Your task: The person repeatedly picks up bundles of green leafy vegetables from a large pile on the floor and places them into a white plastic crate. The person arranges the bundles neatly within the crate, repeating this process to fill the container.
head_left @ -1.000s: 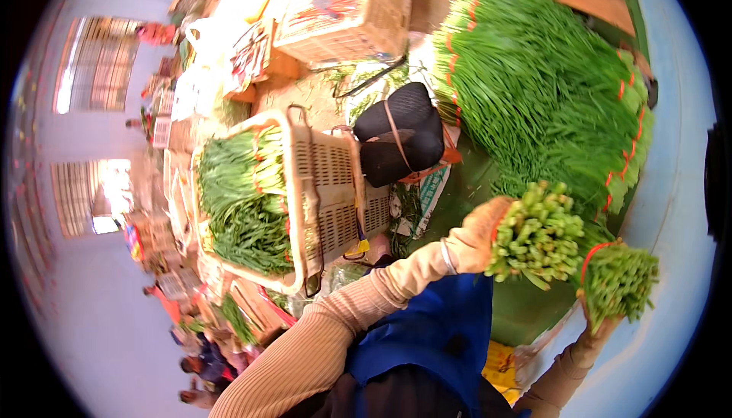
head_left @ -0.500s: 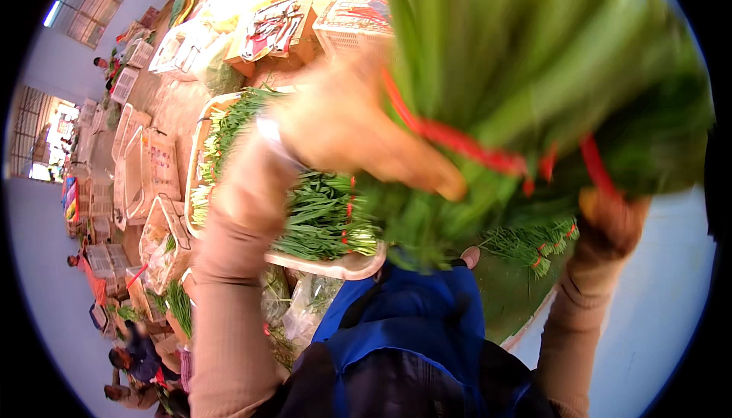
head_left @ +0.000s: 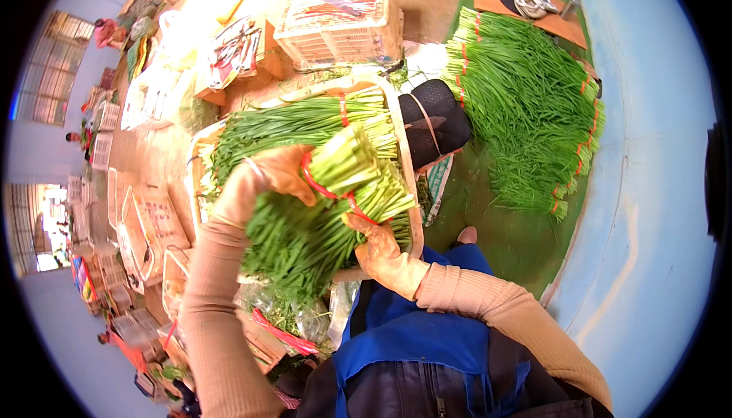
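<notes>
Two bunches of garlic chives, each tied with a red band, are in my hands over a cream plastic crate [head_left: 416,229]. My left hand [head_left: 280,174] is closed around the farther bunch [head_left: 343,157] near its band. My right hand [head_left: 383,254] grips the nearer bunch [head_left: 385,193] from the right, its thumb by the red band. Both bunches have pale cut stems pointing right and dark leaves hanging toward the left. More tied chives [head_left: 305,118] lie in the crate beneath, with stems toward its far right. The bunches partly hide the crate's contents.
A large pile of tied chives [head_left: 511,98] lies on green flooring beside the blue wall [head_left: 640,189]. Between pile and crate is a black padded seat [head_left: 435,123]. Beyond stand a crate topped with red strips [head_left: 343,17] and a box of tools [head_left: 236,56]. Other people work far left.
Both hands have brought the chive bunches down and left, from high at the right to over the crate. The pile and black seat now show on the right.
</notes>
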{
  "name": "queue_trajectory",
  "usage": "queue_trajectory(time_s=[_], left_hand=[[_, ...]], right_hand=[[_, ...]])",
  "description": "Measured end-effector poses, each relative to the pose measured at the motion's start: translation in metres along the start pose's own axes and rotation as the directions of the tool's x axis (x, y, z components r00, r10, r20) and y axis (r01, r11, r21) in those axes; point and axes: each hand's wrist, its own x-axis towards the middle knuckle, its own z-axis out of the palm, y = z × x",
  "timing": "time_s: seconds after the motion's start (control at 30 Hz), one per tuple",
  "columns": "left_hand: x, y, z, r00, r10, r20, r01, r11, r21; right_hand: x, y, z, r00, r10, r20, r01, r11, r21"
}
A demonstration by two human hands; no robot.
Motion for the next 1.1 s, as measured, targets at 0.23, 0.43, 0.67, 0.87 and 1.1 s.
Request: queue_trajectory(time_s=[0.23, 0.43, 0.67, 0.87, 1.1], left_hand=[[0.089, 0.018, 0.026, 0.992, 0.061, 0.11, -0.086, 0.967, 0.239], [0.101, 0.02, 0.025, 0.994, 0.019, 0.103, -0.055, 0.93, 0.364], [0.116, -0.029, 0.044, 0.971, 0.215, 0.108, -0.231, 0.958, 0.169], [0.121, -0.044, 0.047, 0.969, 0.193, 0.154, -0.199, 0.98, 0.026], [0.111, -0.045, 0.066, 0.839, 0.525, -0.144, -0.476, 0.835, 0.277]], right_hand=[[-0.026, 0.046, -0.113, 0.971, 0.149, -0.187, -0.229, 0.804, -0.548], [-0.008, 0.014, -0.037, 0.934, -0.287, -0.211, -0.061, 0.454, -0.889], [0.002, 0.067, -0.045, 0.858, -0.185, -0.48, 0.207, 0.978, -0.006], [-0.009, 0.109, -0.055, 0.77, 0.025, -0.637, -0.202, 0.957, -0.207], [-0.003, 0.101, -0.055, 0.843, -0.227, -0.487, 0.148, 0.969, -0.196]])
